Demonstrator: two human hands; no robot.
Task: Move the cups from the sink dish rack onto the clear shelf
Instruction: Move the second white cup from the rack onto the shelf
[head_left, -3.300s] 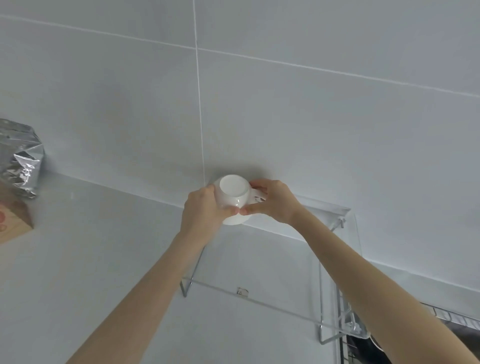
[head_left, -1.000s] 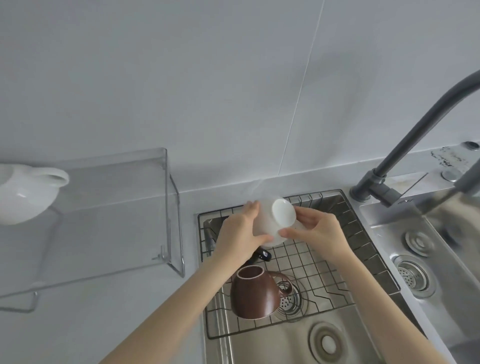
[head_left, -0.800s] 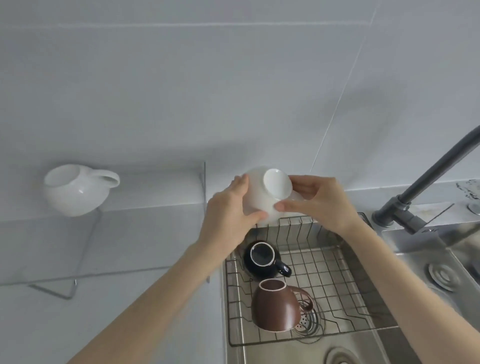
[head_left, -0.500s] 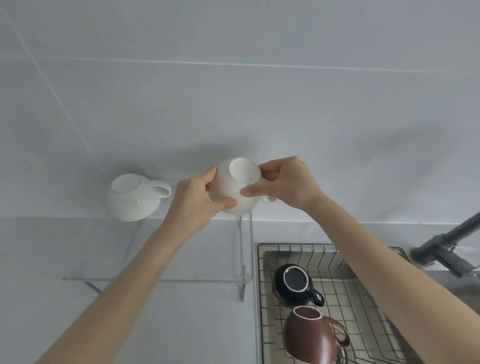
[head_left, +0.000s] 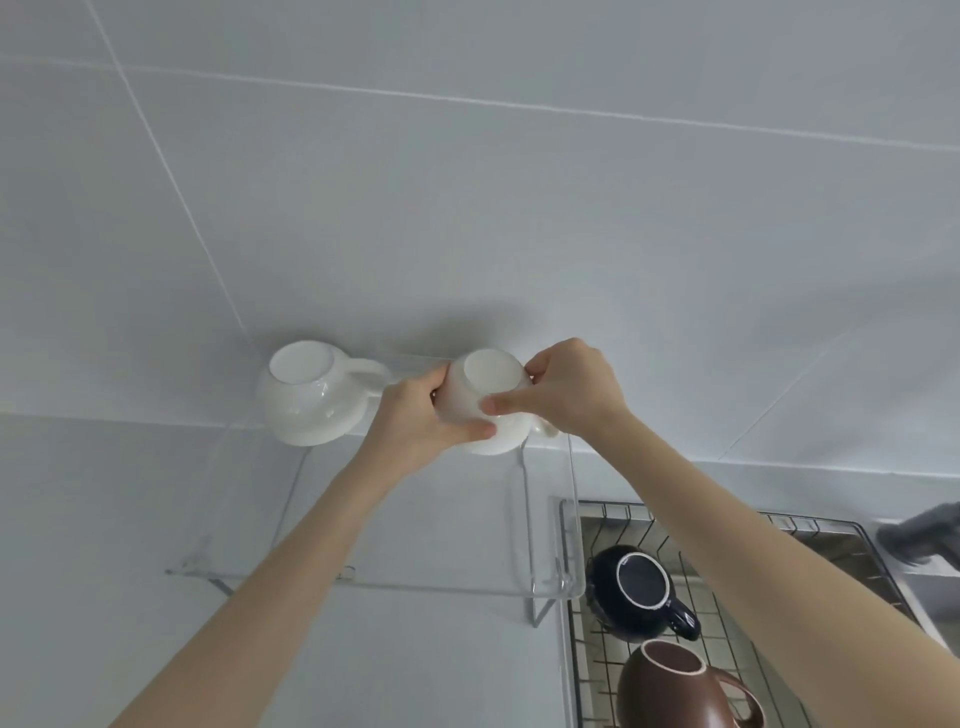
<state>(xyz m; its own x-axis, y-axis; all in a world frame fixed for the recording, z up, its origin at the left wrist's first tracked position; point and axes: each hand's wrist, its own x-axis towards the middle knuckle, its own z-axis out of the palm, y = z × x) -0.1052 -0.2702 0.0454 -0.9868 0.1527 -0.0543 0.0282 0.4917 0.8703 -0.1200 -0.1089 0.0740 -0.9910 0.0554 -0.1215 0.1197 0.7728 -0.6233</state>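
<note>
- At about 4 to 5 o'clock, nearest the camera, the sink dish rack (head_left: 582, 597) holds two cups waiting upside down: a brown cup (head_left: 680, 696) closest, and a dark blue cup (head_left: 636, 597) just beyond it.
- At the middle, the clear shelf (head_left: 415, 577) stands on the counter (head_left: 104, 519) just left of the rack.
- Beyond, near its back edge, the left hand (head_left: 415, 421) and right hand (head_left: 566, 389) are both closed around an inverted white cup (head_left: 483, 400), fingers and thumbs pinching its sides.
- At 9 o'clock from it sits another white cup (head_left: 311, 395), inverted on the shelf, its handle nearly touching the left hand.
- The step in hand looks like setting the second cup down. Whether its rim touches the shelf I cannot tell.
- Next move probably calls for lowering it flat, clear of the neighbour's handle, then letting go.
</note>
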